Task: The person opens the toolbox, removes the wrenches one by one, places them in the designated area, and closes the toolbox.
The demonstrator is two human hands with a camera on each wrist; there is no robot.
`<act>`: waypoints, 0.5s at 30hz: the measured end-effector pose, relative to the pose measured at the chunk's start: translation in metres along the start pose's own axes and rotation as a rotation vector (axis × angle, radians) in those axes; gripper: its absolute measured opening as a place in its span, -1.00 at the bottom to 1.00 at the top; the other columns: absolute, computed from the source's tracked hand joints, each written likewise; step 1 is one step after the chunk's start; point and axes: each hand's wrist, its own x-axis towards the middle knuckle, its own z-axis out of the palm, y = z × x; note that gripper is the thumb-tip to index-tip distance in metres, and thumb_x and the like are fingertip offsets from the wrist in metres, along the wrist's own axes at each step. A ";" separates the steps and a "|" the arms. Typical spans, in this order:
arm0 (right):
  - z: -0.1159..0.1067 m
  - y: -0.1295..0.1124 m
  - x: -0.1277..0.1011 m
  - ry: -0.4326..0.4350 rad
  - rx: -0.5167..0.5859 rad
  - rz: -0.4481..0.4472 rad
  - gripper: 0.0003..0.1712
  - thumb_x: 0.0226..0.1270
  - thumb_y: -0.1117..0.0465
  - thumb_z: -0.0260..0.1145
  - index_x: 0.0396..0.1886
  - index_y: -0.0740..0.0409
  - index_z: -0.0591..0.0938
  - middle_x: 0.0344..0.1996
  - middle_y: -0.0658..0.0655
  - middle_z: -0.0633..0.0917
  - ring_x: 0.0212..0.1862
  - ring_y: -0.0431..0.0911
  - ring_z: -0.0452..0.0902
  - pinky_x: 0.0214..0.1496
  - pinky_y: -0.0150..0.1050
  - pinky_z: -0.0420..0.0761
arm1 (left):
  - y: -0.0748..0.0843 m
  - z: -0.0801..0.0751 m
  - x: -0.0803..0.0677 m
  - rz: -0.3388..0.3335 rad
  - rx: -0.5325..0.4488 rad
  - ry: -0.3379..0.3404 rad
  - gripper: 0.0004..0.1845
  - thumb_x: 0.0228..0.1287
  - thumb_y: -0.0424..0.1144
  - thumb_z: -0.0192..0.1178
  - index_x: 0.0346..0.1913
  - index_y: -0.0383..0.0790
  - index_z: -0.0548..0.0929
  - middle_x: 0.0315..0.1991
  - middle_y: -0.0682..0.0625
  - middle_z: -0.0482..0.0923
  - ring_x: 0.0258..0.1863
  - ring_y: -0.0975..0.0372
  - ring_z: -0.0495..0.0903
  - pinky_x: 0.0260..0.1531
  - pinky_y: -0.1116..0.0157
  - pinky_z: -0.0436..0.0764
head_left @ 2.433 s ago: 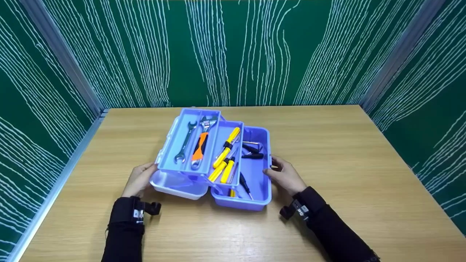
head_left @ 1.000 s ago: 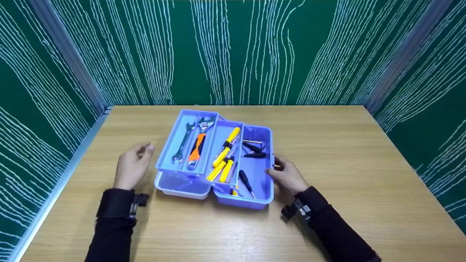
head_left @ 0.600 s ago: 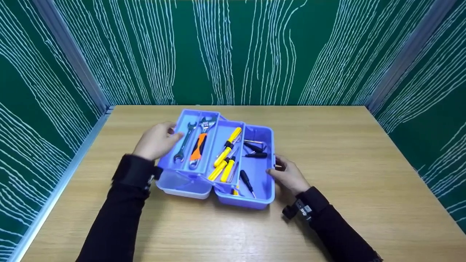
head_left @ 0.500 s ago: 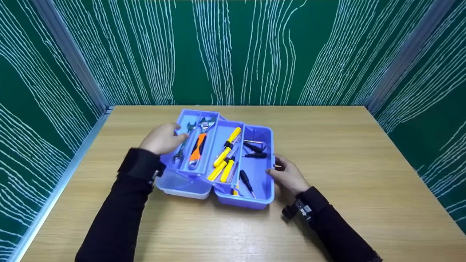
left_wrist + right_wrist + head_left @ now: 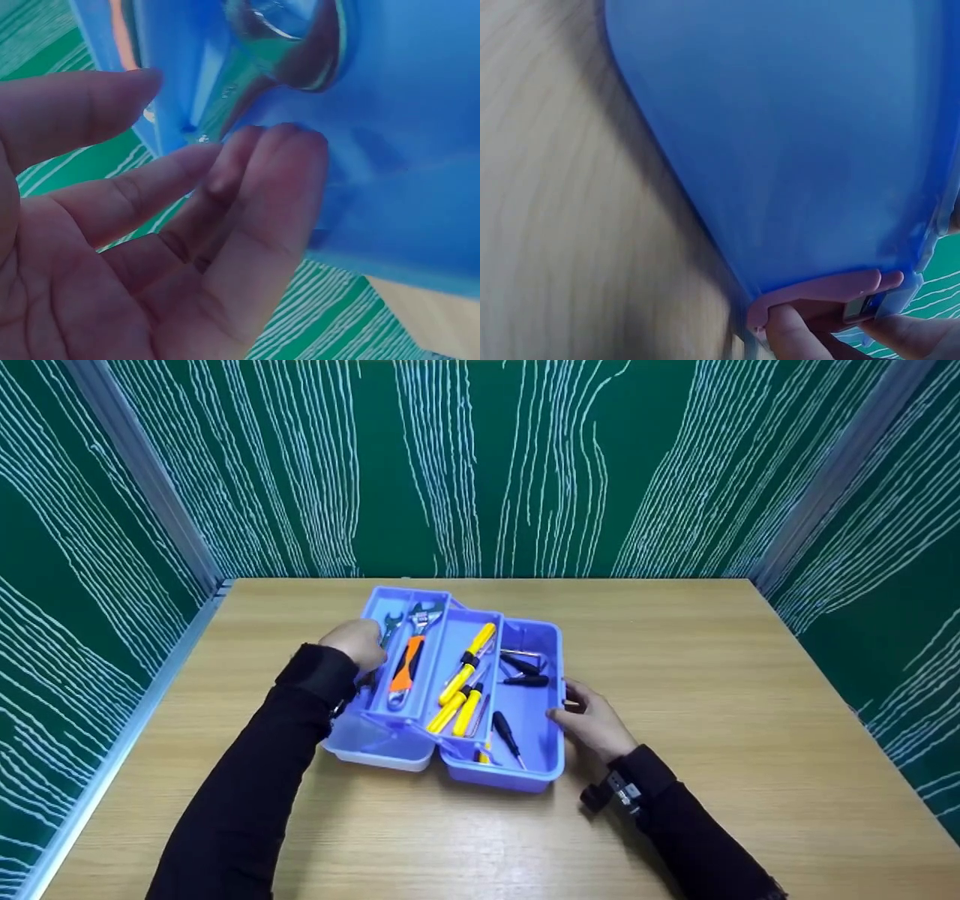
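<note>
A purple cantilever toolbox (image 5: 532, 724) stands unfolded on the table. Its left upper tray carries a steel wrench (image 5: 392, 622) and an adjustable wrench (image 5: 405, 669) with an orange and black handle. My left hand (image 5: 354, 643) reaches down into that tray over the steel wrench, hiding its middle. In the left wrist view, thumb and fingers are spread apart, with the fingertips right by the wrench (image 5: 322, 56). On the right side, my right hand (image 5: 600, 727) grips the toolbox wall, thumb over the rim, other fingers at the pinkish latch (image 5: 825, 289) outside.
Several yellow screwdrivers (image 5: 466, 664) lie in the middle tray. Black-handled tools, one a screwdriver (image 5: 505, 731), lie in the deep right bin. The tray's folding arms (image 5: 420, 733) span the front. Green white-streaked walls (image 5: 555, 472) enclose the wooden table (image 5: 712, 675) on three sides.
My left hand let go of the toolbox's left side, moved out, then came up and over into the left tray onto the steel wrench. The right hand stays on the toolbox.
</note>
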 end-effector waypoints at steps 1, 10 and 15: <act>0.000 0.000 0.000 -0.001 -0.003 -0.002 -0.20 0.25 0.34 0.27 0.45 0.42 0.19 0.32 0.47 0.40 0.28 0.26 0.43 0.24 -0.13 0.57 | 0.000 0.001 0.001 -0.001 0.007 0.005 -0.94 0.24 -0.37 0.06 -0.33 -0.33 0.48 -0.40 -0.07 0.36 -0.38 0.10 0.41 -0.38 0.32 0.40; 0.000 -0.001 0.000 0.002 -0.005 -0.001 -0.20 0.24 0.33 0.27 0.45 0.41 0.21 0.31 0.46 0.41 0.27 0.25 0.44 0.21 -0.15 0.59 | 0.006 0.005 0.004 -0.014 0.100 0.021 -0.80 0.22 -0.41 0.09 -0.13 -0.39 0.60 -0.26 -0.14 0.54 -0.31 0.07 0.50 -0.26 0.26 0.50; 0.001 -0.001 0.000 0.008 -0.016 -0.024 -0.22 0.25 0.34 0.26 0.43 0.45 0.21 0.27 0.50 0.43 0.25 0.26 0.46 0.18 -0.19 0.60 | 0.007 0.005 0.006 0.025 0.123 0.022 -0.84 0.19 -0.47 0.05 -0.19 -0.40 0.58 -0.30 -0.13 0.50 -0.36 0.10 0.45 -0.33 0.29 0.46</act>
